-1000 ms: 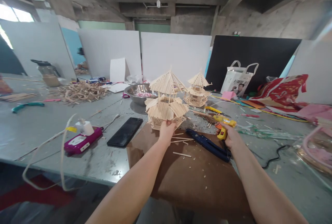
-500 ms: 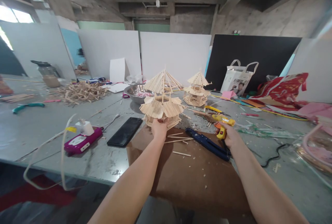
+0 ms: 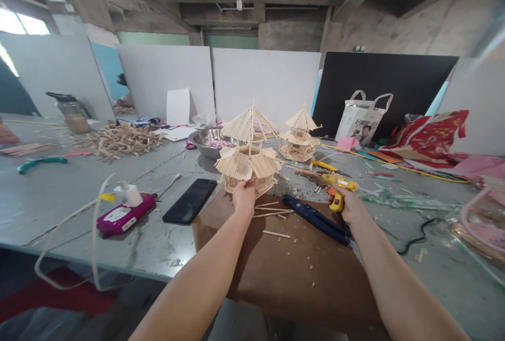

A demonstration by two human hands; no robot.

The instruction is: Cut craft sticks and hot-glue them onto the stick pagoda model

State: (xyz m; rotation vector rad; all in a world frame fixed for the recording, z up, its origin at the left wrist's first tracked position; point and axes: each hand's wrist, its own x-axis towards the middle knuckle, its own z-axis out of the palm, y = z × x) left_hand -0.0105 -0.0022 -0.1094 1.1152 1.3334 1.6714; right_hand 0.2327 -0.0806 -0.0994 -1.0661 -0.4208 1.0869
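My left hand [image 3: 244,197] is closed at the front of a pavilion model [image 3: 249,164] built from thin wooden sticks, fingers at its lower part below the wide eave. The model stands upright on the far edge of a brown board [image 3: 300,278]; its pointed upper roof sits on posts and has gaps between the sticks. My right hand [image 3: 349,207] is wrapped round a yellow hot glue gun [image 3: 338,188], its nozzle pointing left toward the model. Between my hands lie loose sticks [image 3: 276,234] and blue-handled pliers [image 3: 315,219].
A second stick pavilion [image 3: 300,138] stands behind, near a metal bowl [image 3: 201,141]. To the left are a black phone [image 3: 190,201], a purple power strip [image 3: 126,214] with a white cable, and a heap of sticks [image 3: 122,140]. A white bag [image 3: 359,120] and red packaging [image 3: 428,136] stand back right.
The pavilion in front has shifted slightly to the right and turned a little. My left hand has moved up a touch along its front. My right hand and the glue gun stay in place.
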